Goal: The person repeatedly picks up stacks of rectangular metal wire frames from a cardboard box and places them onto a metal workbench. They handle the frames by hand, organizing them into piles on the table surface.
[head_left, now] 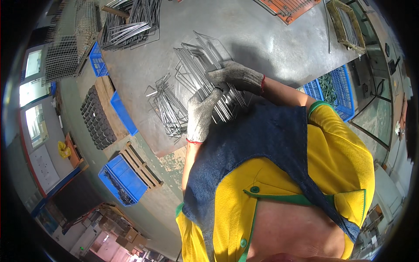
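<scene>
Both of my hands wear grey-white knit gloves with red cuffs and dark, soiled fingers. My left hand is closed at the lower left side of a stack of bent metal wire frames, its fingertips partly hidden. My right hand reaches over the stack from the right, fingers curled on the wires close to the left hand. The frames lie slanted on the metal table, their near ends by my blue apron. Just left of them sits a looser pile of thinner bent wire pieces.
More wire frames are heaped at the table's far left. An orange wire jig lies at the far edge. A blue crate stands off the right side. Another blue crate and a wooden pallet are on the floor at left.
</scene>
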Tool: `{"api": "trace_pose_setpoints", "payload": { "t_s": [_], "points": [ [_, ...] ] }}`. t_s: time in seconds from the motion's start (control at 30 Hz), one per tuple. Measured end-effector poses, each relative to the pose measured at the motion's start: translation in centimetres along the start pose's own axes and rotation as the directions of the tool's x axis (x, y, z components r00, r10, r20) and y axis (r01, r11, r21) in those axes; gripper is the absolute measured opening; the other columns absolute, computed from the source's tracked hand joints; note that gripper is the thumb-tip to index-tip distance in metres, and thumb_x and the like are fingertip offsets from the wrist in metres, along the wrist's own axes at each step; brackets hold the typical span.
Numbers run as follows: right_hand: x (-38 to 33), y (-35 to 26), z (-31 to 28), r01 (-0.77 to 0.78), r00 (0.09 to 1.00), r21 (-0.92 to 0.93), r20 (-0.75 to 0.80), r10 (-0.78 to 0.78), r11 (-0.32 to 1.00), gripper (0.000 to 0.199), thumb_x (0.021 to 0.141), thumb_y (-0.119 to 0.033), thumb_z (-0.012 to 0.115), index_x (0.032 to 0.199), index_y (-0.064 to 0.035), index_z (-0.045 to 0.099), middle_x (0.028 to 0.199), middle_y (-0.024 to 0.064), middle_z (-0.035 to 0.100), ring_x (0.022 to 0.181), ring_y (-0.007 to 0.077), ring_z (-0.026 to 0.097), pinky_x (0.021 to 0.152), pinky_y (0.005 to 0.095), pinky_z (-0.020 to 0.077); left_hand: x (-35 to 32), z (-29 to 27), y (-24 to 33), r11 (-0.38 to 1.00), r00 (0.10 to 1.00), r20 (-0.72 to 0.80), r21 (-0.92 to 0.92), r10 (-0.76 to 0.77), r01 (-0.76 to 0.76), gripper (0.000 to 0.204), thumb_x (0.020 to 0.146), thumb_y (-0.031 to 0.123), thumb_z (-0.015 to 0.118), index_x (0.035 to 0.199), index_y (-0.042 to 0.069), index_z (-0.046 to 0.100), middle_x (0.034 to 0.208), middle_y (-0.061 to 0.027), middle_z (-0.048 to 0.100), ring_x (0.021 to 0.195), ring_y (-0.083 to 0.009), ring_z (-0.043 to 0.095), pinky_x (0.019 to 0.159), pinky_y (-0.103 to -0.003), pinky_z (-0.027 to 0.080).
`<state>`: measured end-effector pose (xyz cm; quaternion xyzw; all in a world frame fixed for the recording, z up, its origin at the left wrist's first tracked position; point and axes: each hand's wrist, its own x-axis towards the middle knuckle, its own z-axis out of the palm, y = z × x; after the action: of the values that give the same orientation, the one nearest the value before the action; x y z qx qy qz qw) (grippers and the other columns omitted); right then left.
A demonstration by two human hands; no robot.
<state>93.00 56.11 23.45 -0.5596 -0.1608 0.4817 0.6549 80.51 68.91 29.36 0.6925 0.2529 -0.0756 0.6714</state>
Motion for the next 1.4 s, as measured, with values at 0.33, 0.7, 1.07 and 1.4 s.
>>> {"api": "trace_pose_setpoints", "payload": {
  "t_s": [0.33,0.7,1.07,1.4],
  "points": [
    [-0.4,-1.6,-0.1,-0.003,0.999,-0.092,-0.045,-0.001,0.996,0.02,0.085,-0.025,0.066,0.077,-0.007,0.062,0.064,0.0,0.054,0.053,0.0078,0.049,0.048,0.0257,0.0399,0.0,0.3,-0.1,0.996,1.0,0.009,-0.088,-0.011,0.011,0.023,0.091,0.011,0.063,0.109,-0.003,0.067,0.092,-0.0057,0.07,0.082,-0.01,0.062,0.075,-0.025,0.05],
    [-2.1,-4.0,-0.4,-0.129,0.975,0.02,-0.182,0.13,0.991,0.03,0.084,-0.027,0.069,0.104,-0.0049,0.065,0.076,0.0007,0.06,0.063,0.0083,0.055,0.053,0.0243,0.0452,-0.4,0.0,-0.1,0.955,0.991,0.053,-0.266,-0.125,0.134,0.022,0.092,0.011,0.061,0.109,-0.003,0.067,0.09,-0.0052,0.07,0.081,-0.0095,0.062,0.073,-0.025,0.05],
    [0.1,-0.9,0.2,-0.137,0.989,-0.089,-0.068,0.132,0.987,0.028,0.084,-0.025,0.071,0.098,-0.0019,0.064,0.078,0.0013,0.059,0.064,0.0087,0.055,0.056,0.0227,0.0445,0.3,0.1,-0.7,0.995,1.0,0.004,-0.101,-0.005,0.005,0.022,0.091,0.01,0.062,0.108,-0.001,0.068,0.091,-0.0044,0.07,0.081,-0.0091,0.062,0.072,-0.025,0.049],
    [-1.3,-2.0,-0.4,-0.058,0.995,0.271,-0.057,0.076,0.961,0.035,0.086,-0.024,0.068,0.109,0.0016,0.061,0.08,0.0057,0.063,0.067,0.0137,0.061,0.064,0.0266,0.0513,0.1,-0.5,-1.3,0.979,0.997,0.041,-0.188,-0.071,0.077,0.025,0.092,0.014,0.061,0.111,0.0,0.067,0.09,-0.0044,0.07,0.08,-0.0094,0.061,0.072,-0.026,0.049]
  ]
}}
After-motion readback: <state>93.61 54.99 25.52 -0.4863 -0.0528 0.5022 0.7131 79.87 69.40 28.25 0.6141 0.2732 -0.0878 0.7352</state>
